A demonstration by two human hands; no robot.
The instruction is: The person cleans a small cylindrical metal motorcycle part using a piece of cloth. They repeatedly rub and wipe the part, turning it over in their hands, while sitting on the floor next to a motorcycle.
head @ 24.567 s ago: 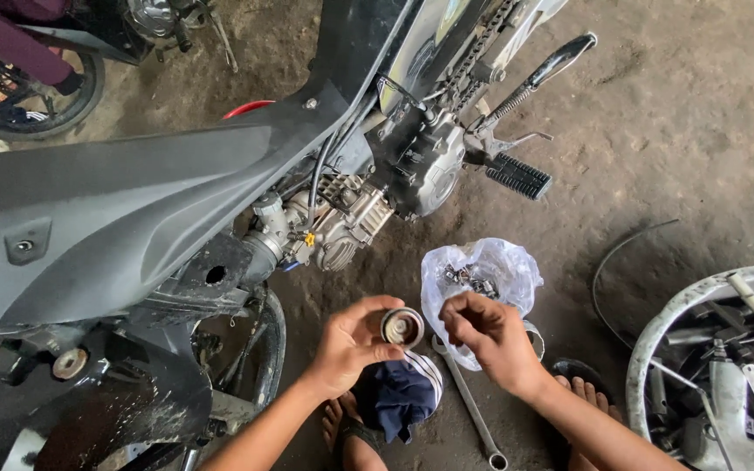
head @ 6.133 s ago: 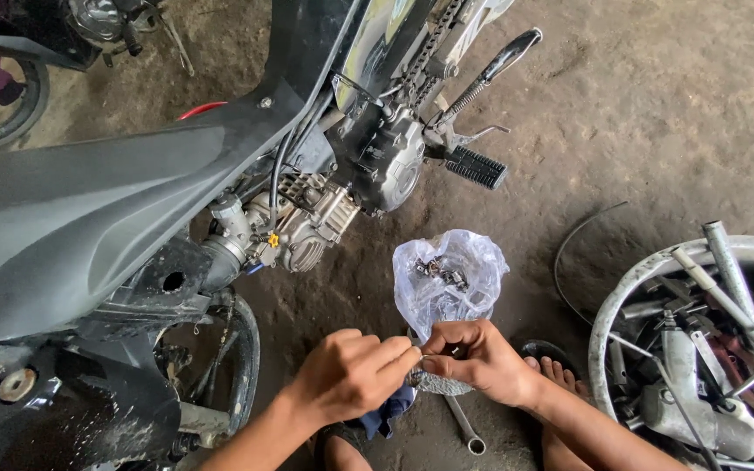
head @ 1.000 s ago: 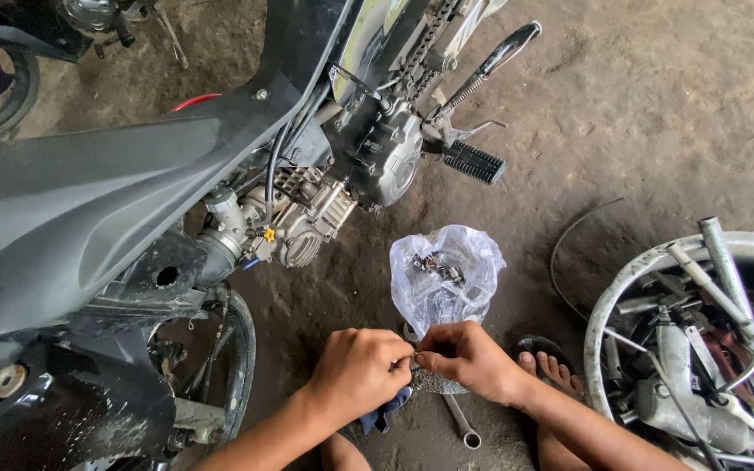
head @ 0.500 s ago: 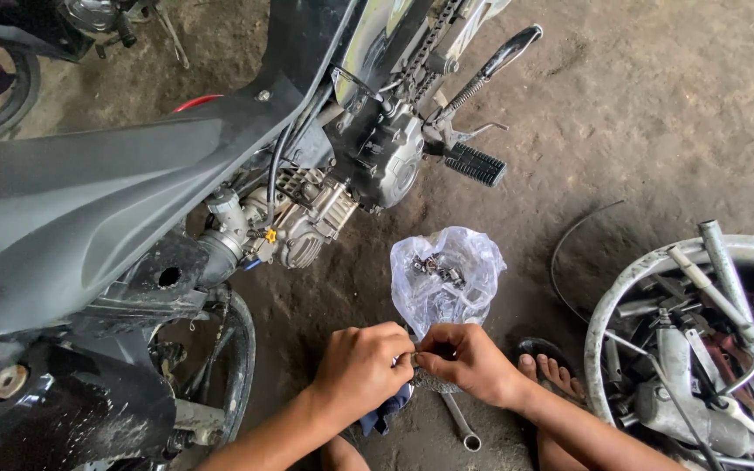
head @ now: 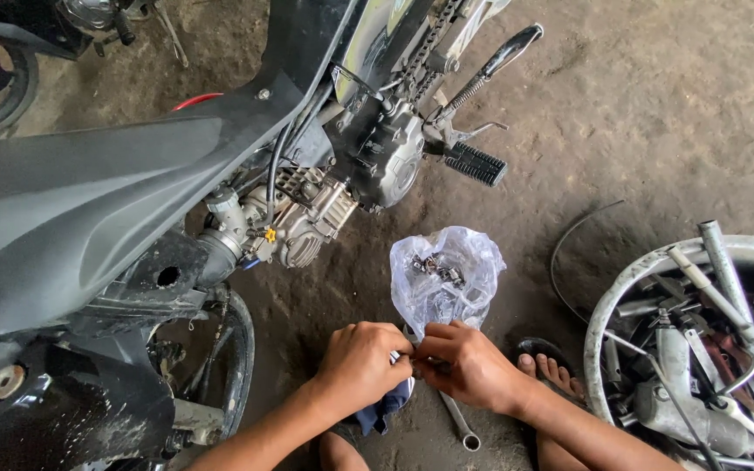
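Both hands pinched together over a small, mostly hidden part.
Left hand and right hand clench a barely visible metal piece between fingertips, near the clear plastic bag of small metal parts, right of the dark grey motorcycle; fitting looks underway, needing fine fingertip alignment.

Left hand and right hand now pressed together, fingertips meeting, round metal part held openly earlier now hidden between them, hands lower over the dark blue cloth
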